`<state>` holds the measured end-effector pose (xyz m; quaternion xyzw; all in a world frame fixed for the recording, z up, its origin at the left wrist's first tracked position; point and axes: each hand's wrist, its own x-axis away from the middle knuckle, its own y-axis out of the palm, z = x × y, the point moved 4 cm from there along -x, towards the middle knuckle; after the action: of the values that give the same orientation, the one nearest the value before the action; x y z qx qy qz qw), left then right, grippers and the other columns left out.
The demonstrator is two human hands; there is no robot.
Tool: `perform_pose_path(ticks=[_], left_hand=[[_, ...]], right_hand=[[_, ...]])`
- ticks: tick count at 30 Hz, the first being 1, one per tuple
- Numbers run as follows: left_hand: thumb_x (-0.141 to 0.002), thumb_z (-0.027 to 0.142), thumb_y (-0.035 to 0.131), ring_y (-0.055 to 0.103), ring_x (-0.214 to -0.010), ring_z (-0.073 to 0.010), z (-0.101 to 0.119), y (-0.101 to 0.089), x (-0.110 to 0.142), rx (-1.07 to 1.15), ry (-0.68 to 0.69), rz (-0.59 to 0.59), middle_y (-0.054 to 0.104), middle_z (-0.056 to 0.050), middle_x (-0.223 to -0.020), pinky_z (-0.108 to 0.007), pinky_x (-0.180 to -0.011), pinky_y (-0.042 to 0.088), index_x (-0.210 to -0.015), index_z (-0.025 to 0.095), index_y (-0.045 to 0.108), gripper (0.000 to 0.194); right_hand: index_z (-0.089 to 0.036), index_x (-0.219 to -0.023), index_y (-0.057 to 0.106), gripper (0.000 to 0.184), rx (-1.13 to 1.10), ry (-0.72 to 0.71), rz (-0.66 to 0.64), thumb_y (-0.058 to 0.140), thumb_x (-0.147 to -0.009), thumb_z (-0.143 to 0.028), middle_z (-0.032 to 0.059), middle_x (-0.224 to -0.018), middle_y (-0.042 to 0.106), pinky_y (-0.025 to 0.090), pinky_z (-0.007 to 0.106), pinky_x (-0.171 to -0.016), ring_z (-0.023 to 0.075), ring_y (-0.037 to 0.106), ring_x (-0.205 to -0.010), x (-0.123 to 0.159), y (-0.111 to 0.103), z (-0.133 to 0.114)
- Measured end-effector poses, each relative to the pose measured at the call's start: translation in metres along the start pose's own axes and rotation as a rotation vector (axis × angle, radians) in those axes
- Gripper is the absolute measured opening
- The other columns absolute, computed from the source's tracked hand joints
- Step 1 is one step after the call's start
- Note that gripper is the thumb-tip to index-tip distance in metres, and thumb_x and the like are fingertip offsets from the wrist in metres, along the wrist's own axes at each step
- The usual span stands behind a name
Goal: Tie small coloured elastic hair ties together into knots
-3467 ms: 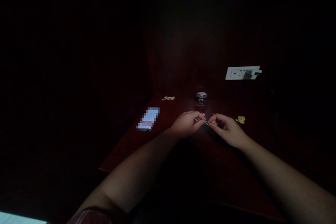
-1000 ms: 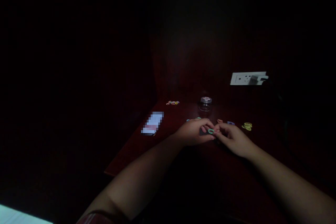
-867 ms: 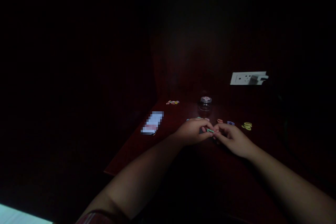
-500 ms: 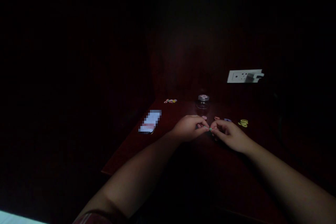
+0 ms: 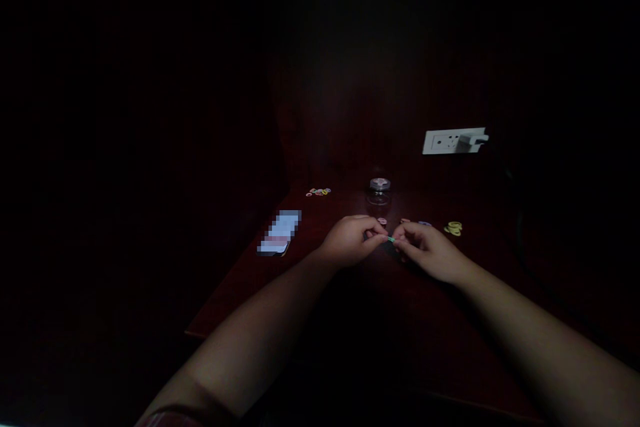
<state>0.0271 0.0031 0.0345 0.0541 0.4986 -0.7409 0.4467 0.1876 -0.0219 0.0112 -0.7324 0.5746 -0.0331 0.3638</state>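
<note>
Between my two hands is a small green hair tie [image 5: 391, 239], pinched at both sides by thumb and fingers. My left hand [image 5: 353, 240] is closed on its left end, and my right hand [image 5: 430, 250] is closed on its right end. Just beyond the fingers lie a pink hair tie [image 5: 382, 221], an orange one [image 5: 405, 221] partly hidden by my right hand, and purple ones [image 5: 425, 223]. A pile of yellow hair ties [image 5: 454, 229] sits to the right of them.
A clear lidded jar [image 5: 379, 192] stands behind my hands. Several mixed-colour hair ties [image 5: 319, 192] lie at the back left. A phone [image 5: 280, 233] with a lit, blurred screen rests on the dark red table [image 5: 240, 297]. A wall socket [image 5: 454, 141] holds a plug with a cable.
The whole view has shifted slightly, so everything appears a little further left. Both hands keep their pinch on the green hair tie, which now looks shorter and more bunched between the fingertips.
</note>
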Motion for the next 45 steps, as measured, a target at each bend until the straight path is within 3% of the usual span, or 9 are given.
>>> perform_pose_path(ticks=[8,14,22,38,45], left_hand=[[-0.082,0.024,0.06,0.063,-0.075,-0.0115,-0.002,0.0,0.0,0.049,-0.019,0.006,0.071,-0.005,-0.095,-0.022,-0.071,0.05,-0.092,0.016,0.07,0.016],[-0.081,0.026,0.062,0.064,-0.072,-0.0103,-0.003,0.004,0.001,0.151,-0.047,0.017,0.072,-0.006,-0.092,-0.02,-0.069,0.051,-0.091,0.014,0.07,0.018],[-0.081,0.027,0.063,0.065,-0.069,-0.0116,-0.004,0.005,0.001,0.192,-0.133,-0.005,0.073,-0.005,-0.083,-0.021,-0.065,0.052,-0.09,0.014,0.071,0.018],[-0.081,0.032,0.063,0.065,-0.07,-0.0124,-0.004,0.006,0.001,0.166,-0.104,0.005,0.073,-0.006,-0.085,-0.022,-0.066,0.052,-0.092,0.014,0.072,0.023],[-0.079,0.029,0.065,0.066,-0.073,-0.0121,-0.002,0.007,0.001,0.2,-0.059,0.014,0.072,-0.007,-0.087,-0.022,-0.07,0.054,-0.095,0.013,0.07,0.024]], right_hand=[[-0.019,-0.075,0.055,0.014,0.062,-0.035,0.073,0.054,-0.083,-0.031,-0.0007,-0.062,0.053,0.042,0.027,-0.057,0.0131,0.048,-0.057,-0.001,-0.005,0.001],[-0.019,-0.084,0.053,0.016,-0.043,-0.047,0.118,0.063,-0.078,-0.03,-0.0023,-0.065,0.049,0.039,0.024,-0.053,0.0112,0.045,-0.056,0.001,-0.003,-0.003],[-0.019,-0.081,0.057,0.019,0.003,-0.083,0.153,0.059,-0.082,-0.038,-0.0003,-0.065,0.051,0.041,0.026,-0.055,0.0127,0.046,-0.058,0.001,-0.005,-0.008],[-0.019,-0.081,0.059,0.02,0.06,-0.083,0.148,0.056,-0.084,-0.039,0.0001,-0.064,0.051,0.04,0.027,-0.056,0.0142,0.046,-0.059,0.003,-0.005,-0.01],[-0.018,-0.083,0.06,0.018,0.145,-0.079,0.18,0.054,-0.086,-0.036,0.003,-0.071,0.059,0.042,0.027,-0.058,0.0159,0.053,-0.064,0.003,-0.008,-0.006]])
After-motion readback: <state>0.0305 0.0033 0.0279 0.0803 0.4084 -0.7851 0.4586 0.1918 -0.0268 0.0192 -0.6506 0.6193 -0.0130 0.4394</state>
